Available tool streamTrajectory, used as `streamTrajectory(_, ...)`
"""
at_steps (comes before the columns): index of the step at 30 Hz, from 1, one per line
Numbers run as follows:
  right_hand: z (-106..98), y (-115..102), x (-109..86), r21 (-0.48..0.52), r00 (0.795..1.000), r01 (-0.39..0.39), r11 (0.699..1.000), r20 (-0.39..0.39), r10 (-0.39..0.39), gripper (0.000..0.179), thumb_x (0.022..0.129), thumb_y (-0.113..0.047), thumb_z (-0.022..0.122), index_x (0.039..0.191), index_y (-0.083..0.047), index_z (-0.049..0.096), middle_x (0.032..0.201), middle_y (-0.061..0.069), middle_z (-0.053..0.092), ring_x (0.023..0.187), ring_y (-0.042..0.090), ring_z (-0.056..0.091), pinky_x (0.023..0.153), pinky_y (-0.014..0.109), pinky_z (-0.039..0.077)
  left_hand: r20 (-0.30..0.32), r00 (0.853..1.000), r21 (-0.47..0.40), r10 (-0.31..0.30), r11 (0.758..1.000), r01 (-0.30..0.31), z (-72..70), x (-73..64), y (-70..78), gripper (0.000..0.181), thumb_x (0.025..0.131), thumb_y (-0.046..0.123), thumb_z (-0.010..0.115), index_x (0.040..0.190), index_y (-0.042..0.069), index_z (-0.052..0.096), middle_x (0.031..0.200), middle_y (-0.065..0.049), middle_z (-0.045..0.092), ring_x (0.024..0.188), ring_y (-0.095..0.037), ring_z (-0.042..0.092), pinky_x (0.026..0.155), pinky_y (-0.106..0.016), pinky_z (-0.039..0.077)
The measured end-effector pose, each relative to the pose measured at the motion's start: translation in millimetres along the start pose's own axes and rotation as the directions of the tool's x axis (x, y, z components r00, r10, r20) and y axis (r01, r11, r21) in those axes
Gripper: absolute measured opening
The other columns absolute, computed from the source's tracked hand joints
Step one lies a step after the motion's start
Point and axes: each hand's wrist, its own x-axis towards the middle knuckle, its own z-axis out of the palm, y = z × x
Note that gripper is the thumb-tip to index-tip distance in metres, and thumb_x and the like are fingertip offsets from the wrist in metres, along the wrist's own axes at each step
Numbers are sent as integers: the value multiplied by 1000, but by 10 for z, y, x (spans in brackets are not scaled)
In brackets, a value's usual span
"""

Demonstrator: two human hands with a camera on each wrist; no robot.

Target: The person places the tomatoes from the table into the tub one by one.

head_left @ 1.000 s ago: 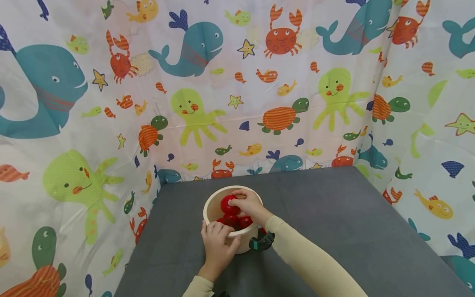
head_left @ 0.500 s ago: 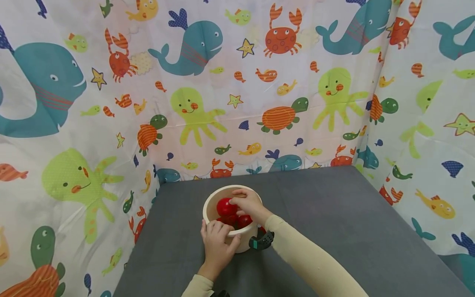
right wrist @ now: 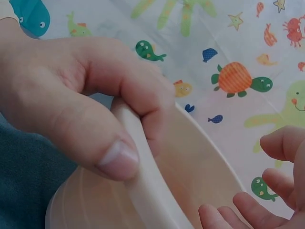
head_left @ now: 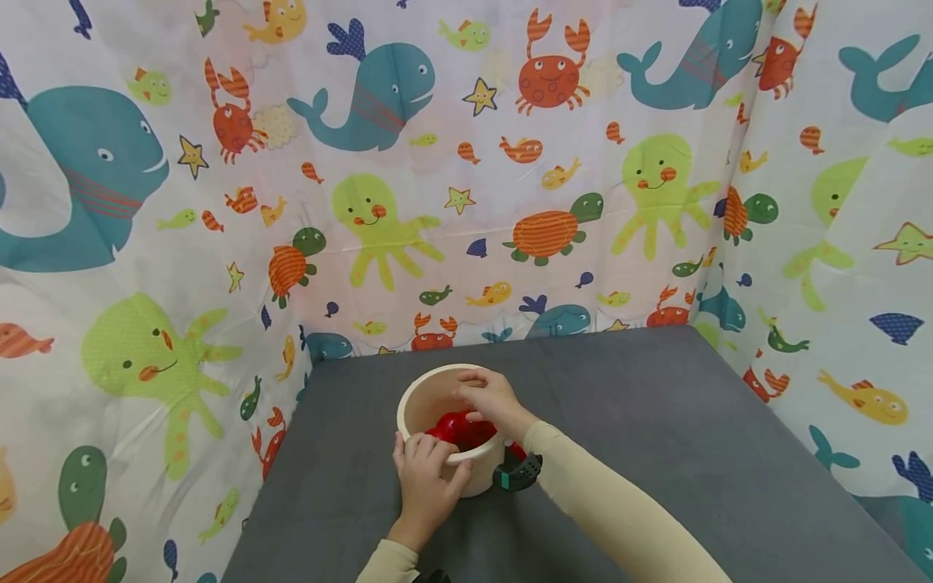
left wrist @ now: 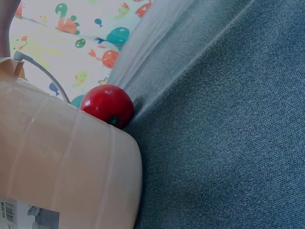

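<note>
A cream bucket (head_left: 479,479) stands on the grey cloth with several red tomatoes (head_left: 453,426) inside. My left hand (head_left: 428,479) grips its near left rim; in the right wrist view that hand (right wrist: 86,90) has the thumb outside the wall and the fingers curled over inside. Over the mouth, on the right side, is my right hand (head_left: 497,402). Its fingers (right wrist: 245,205) are loosely bent and apart, holding nothing. Another tomato (left wrist: 107,106) lies on the cloth against the bucket's outer wall, mostly covered by the right wrist in the head view.
The grey cloth-covered table (head_left: 619,421) spreads around the bucket. Curtains (head_left: 466,235) printed with sea animals enclose it at the back and both sides. A thin wire handle (left wrist: 43,71) hangs on the bucket's side, and a label (left wrist: 28,214) is stuck to its wall.
My right hand has let go of a tomato, which has dropped onto the others in the bucket. That hand stays above the mouth; the left keeps its grip on the rim.
</note>
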Motion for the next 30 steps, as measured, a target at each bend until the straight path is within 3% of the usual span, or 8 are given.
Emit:
streamTrajectory(4, -72, -21, -23, 20, 1000, 7, 1000, 16, -7, 40, 94, -19, 68, 131, -6, 62, 125, 18, 66, 104, 30, 66, 93, 51, 59, 8, 1000, -8, -10, 1000, 10, -4, -8, 7, 13, 79, 31, 73, 80, 20, 68, 82, 0, 63, 95, -24, 56, 106, -80, 25)
streamTrajectory(13, -416, -159, 8, -16, 997, 56, 998, -47, -56, 37, 95, -16, 67, 130, -6, 63, 126, 22, 66, 115, 41, 67, 91, 50, 59, -4, 1000, -10, 4, 1000, -4, 5, -8, 11, 14, 78, 31, 72, 81, 18, 69, 83, -1, 64, 96, -24, 55, 105, -80, 25)
streamTrajectory(23, -1172, -258, -67, -119, 996, 48, 992, -71, -57, 44, 99, -22, 63, 139, -6, 56, 138, 24, 60, 122, 40, 64, 89, 42, 61, -19, 1000, -36, -1, 999, 1, 16, -9, 43, 13, 77, 30, 74, 81, 19, 69, 83, -1, 64, 96, -24, 55, 105, -80, 24)
streamTrajectory(30, -1668, -47, -190, -162, 993, 37, 986, -102, -55, 48, 101, -26, 59, 143, -4, 51, 141, 26, 57, 122, 39, 63, 92, 44, 60, -53, 998, -36, 14, 999, -16, 28, -8, 33, 13, 76, 28, 73, 79, 17, 68, 82, -2, 63, 94, -26, 55, 103, -81, 24)
